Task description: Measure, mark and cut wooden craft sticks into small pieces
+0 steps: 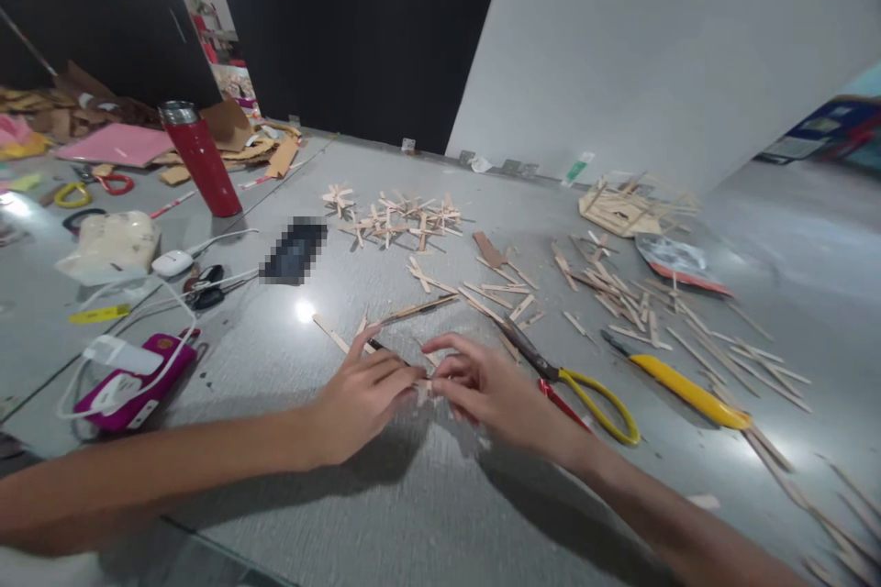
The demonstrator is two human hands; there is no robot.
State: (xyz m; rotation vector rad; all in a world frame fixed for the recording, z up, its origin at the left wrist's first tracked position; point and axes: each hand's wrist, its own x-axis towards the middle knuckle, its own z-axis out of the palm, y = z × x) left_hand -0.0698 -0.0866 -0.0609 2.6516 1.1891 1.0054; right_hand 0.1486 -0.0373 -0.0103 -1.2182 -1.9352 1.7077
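My left hand (364,390) and my right hand (485,385) meet low over the middle of the grey table (303,532). Between their fingertips is a small pale wooden piece (425,387), mostly covered by the fingers, and both hands pinch it. Just beyond my left hand lie a thin wooden stick (330,333) and a dark slender tool (419,307). Scissors with yellow handles (598,404) rest to the right of my right hand, beside a red-handled item (564,404). Farther back, several star-like stick shapes (399,218) are grouped together.
Loose sticks (619,298) and a yellow cutter (688,393) lie to the right. On the left are a red bottle (203,160), a phone (295,252), cables, and a purple case (165,376). Behind stands a grey wall (619,46).
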